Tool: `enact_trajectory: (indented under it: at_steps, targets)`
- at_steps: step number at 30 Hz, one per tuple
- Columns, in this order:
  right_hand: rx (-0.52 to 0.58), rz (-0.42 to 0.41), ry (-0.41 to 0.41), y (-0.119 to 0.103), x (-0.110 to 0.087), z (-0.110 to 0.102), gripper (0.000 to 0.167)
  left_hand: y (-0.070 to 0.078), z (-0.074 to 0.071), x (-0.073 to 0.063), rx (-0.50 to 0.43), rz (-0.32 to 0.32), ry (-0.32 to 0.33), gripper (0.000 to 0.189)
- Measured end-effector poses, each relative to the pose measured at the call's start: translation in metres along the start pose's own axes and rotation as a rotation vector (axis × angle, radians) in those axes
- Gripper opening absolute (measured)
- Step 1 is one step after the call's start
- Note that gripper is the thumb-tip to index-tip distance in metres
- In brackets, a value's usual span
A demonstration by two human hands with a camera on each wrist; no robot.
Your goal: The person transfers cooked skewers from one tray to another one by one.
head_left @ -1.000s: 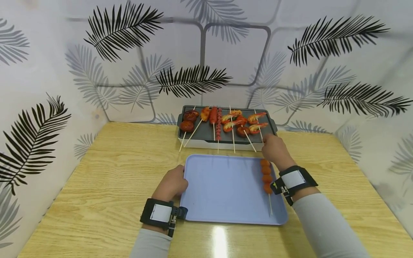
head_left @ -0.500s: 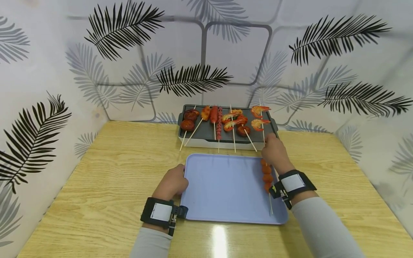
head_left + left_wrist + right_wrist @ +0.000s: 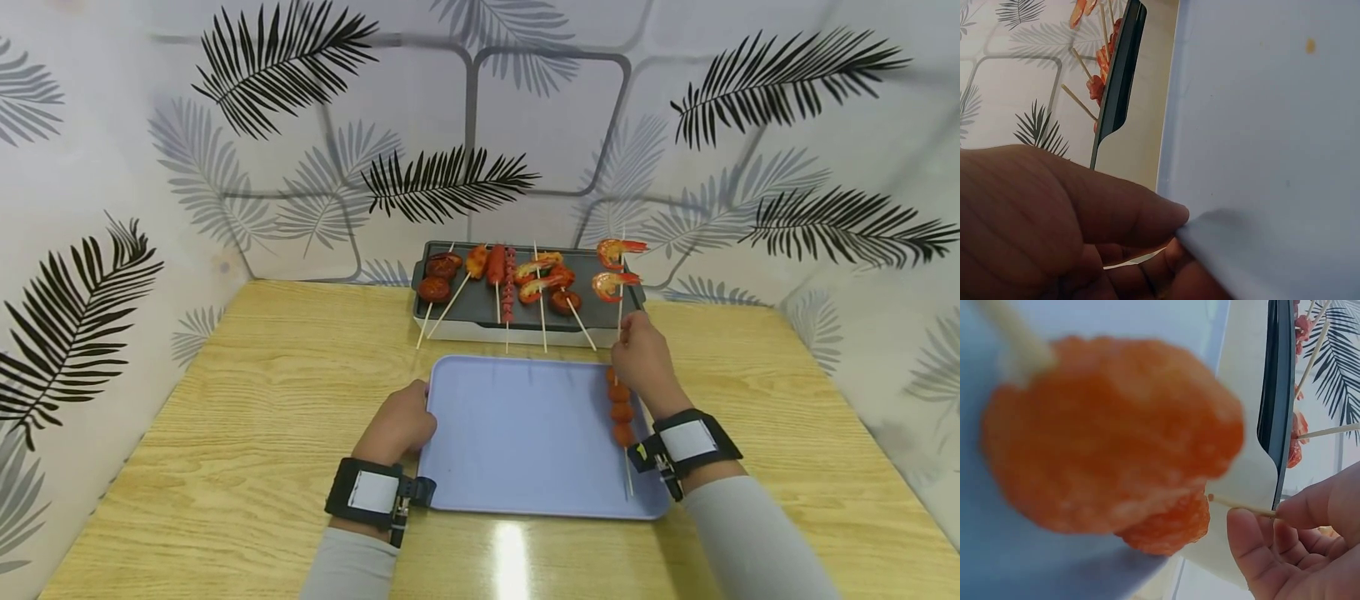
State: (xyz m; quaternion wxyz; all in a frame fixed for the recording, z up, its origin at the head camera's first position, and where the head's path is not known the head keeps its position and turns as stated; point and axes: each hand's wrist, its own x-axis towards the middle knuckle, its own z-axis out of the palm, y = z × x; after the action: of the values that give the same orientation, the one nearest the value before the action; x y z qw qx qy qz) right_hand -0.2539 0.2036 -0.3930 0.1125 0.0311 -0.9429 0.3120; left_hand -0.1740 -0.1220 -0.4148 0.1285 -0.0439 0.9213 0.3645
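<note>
My left hand grips the left rim of the blue tray; in the left wrist view its thumb lies on top of the rim with fingers beneath. My right hand pinches the bare stick of a shrimp skewer between thumb and fingers. Two curled orange shrimps on that skewer stand up over the right end of the grill. Along the tray's right side lies a skewer of orange balls, its upper end partly behind my right hand.
On the dark grill plate lie several more skewers: round brown pieces, a red sausage, a thin red notched one and another shrimp skewer. Their sticks overhang the grill's front. A leaf-patterned wall rises behind the wooden table.
My right hand has lifted the shrimp skewer off the grill plate and shifted it slightly right, its shrimps now more upright. My left hand keeps its hold on the tray.
</note>
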Motion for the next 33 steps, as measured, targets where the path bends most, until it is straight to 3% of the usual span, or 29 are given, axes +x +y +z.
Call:
enact_trajectory:
  at_steps: [6,18,33]
  targets:
    - [0.033,0.027,0.013,-0.002,-0.009,-0.001,0.026,-0.001,0.0,0.0,-0.004,-0.005,0.006,0.049]
    - [0.079,0.033,-0.056,-0.008,-0.032,-0.007,0.03,-0.002,0.002,-0.002,0.015,-0.005,0.002,0.051]
    - [0.057,0.02,-0.104,-0.003,-0.059,-0.017,0.031,-0.003,0.004,0.004,0.025,-0.004,-0.001,0.051]
